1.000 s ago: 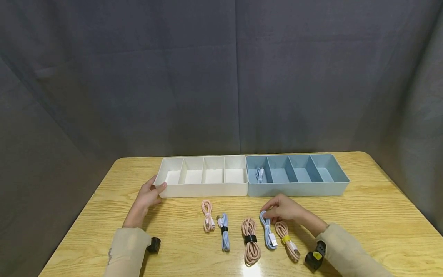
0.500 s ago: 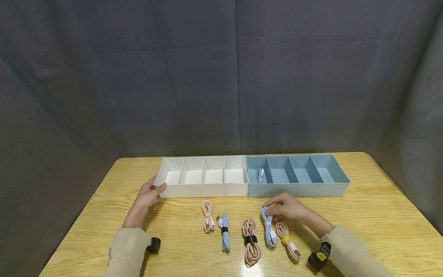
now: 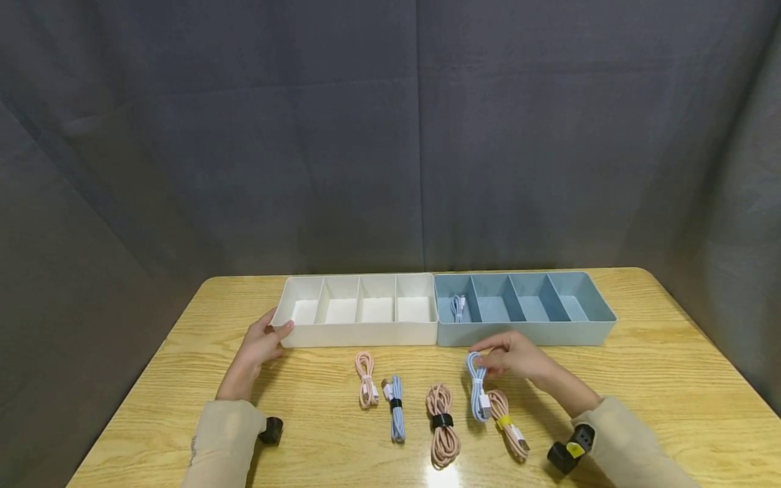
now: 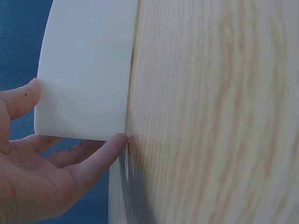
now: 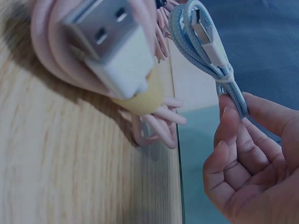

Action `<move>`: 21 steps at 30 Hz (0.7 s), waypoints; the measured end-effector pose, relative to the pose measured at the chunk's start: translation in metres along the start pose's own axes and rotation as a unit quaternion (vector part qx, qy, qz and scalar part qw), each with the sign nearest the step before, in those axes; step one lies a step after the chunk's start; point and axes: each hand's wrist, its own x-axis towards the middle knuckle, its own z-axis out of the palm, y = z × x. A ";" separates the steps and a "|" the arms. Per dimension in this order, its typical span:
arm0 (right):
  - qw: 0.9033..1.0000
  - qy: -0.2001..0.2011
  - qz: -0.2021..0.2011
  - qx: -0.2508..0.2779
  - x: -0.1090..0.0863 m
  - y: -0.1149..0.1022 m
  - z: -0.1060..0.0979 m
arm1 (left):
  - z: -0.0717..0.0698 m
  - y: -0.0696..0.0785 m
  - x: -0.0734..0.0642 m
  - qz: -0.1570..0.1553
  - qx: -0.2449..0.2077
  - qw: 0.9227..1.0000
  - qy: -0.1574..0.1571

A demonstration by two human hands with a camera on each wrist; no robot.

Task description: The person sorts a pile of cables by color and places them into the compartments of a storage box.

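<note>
My left hand holds the left end of a white divided organizer box, its thumb at the top rim and fingers along the end wall. In the left wrist view the fingertips touch the white box. My right hand pinches one end of a coiled blue USB cable between thumb and fingers. The right wrist view shows this blue cable with a white tie and its plug, hanging from the fingertips. Just below it lies a pink cable with a yellow strap.
A blue divided box adjoins the white one; its leftmost compartment holds a blue cable. On the wooden table lie a pink cable with a light tie, a black-strapped blue cable and a larger black-strapped pink cable. Behind hangs a dark curtain.
My right hand has lifted the white-tied blue cable and moved it slightly up and right in the head view, toward the blue box. The left hand stays on the white box.
</note>
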 end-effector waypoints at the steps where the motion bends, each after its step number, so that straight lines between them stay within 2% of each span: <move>1: 1.000 0.001 0.000 0.002 -0.001 -0.001 0.000 | 0.000 0.000 0.000 -0.001 0.000 1.000 0.000; 9: 1.000 0.004 -0.007 0.010 -0.007 -0.010 -0.007 | 0.000 0.000 -0.001 0.005 0.001 1.000 0.002; 21: 0.999 0.040 0.002 -0.008 -0.004 -0.016 -0.024 | 0.000 0.001 -0.001 0.005 0.000 1.000 0.003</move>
